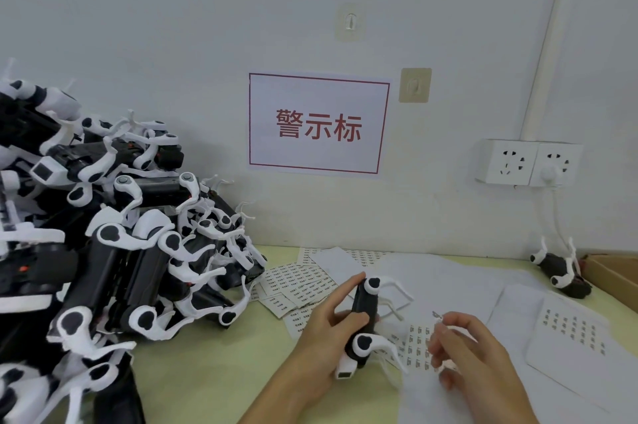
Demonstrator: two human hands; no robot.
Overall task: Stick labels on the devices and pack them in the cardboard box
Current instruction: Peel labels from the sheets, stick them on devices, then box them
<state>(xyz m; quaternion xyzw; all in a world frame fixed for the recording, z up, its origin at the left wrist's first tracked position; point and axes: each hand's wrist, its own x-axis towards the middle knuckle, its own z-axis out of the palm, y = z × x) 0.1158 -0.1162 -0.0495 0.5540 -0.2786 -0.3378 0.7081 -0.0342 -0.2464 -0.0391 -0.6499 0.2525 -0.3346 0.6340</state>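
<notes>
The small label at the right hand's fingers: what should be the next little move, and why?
Probably bring the label left onto the black device. The right hand pinches it just beside the device, which the left hand holds steady over the table.

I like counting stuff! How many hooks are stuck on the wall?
2: a clear plastic stick-on hook high above the red-bordered sign, and a beige square stick-on hook beside its top right corner.

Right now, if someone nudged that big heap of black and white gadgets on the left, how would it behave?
The pile would probably slump: the devices lie jumbled at all angles, stacked high. Their thin white hooks look interlocked, so pulling one might drag its neighbours. Each seems light, since the left hand holds one device easily.
</notes>
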